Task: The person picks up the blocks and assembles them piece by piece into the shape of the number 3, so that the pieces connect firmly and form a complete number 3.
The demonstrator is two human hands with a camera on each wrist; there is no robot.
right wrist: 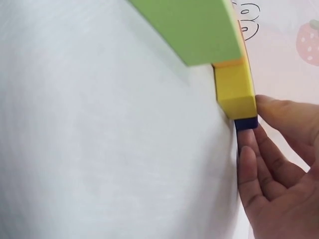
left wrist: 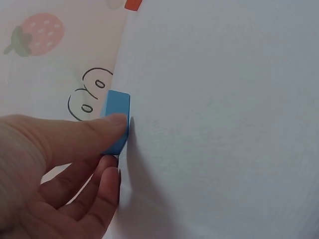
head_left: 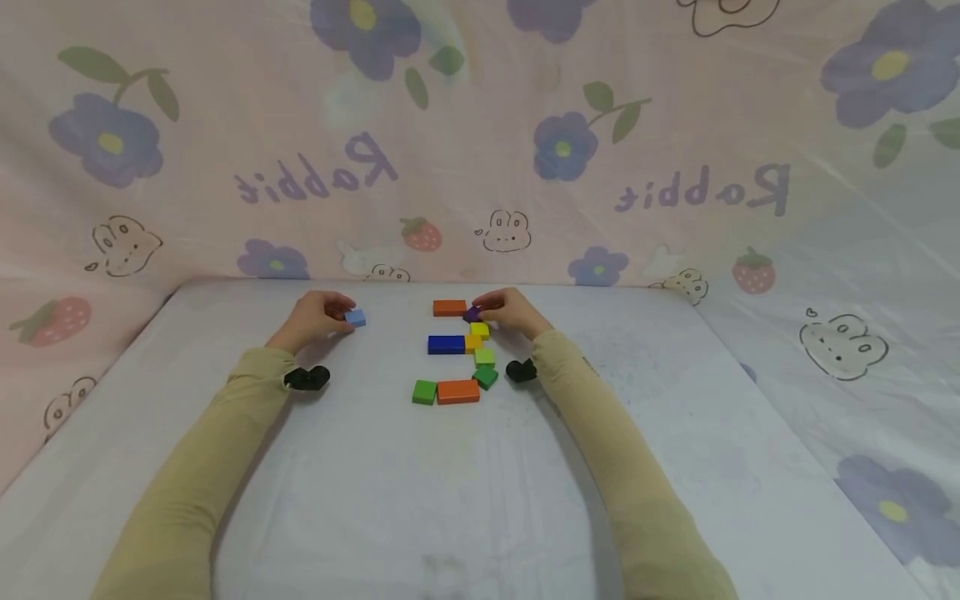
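Observation:
In the head view my left hand (head_left: 318, 319) pinches a light blue block (head_left: 356, 318) between thumb and fingers, left of the other blocks. The left wrist view shows the thumb lying across this blue block (left wrist: 117, 119). My right hand (head_left: 513, 312) grips a small dark purple block (head_left: 472, 314) at the right end of an orange-red rectangular block (head_left: 450, 308). In the right wrist view only a strip of the purple block (right wrist: 246, 123) shows, behind a yellow block (right wrist: 235, 89).
Below the purple block, a yellow block (head_left: 480, 332), an amber one (head_left: 473, 342), a lime one (head_left: 484, 358) and a green one (head_left: 486, 377) curve downward. A blue rectangle (head_left: 446, 345) joins mid-row. Another orange-red rectangle (head_left: 458, 392) and a green block (head_left: 424, 392) lie nearest.

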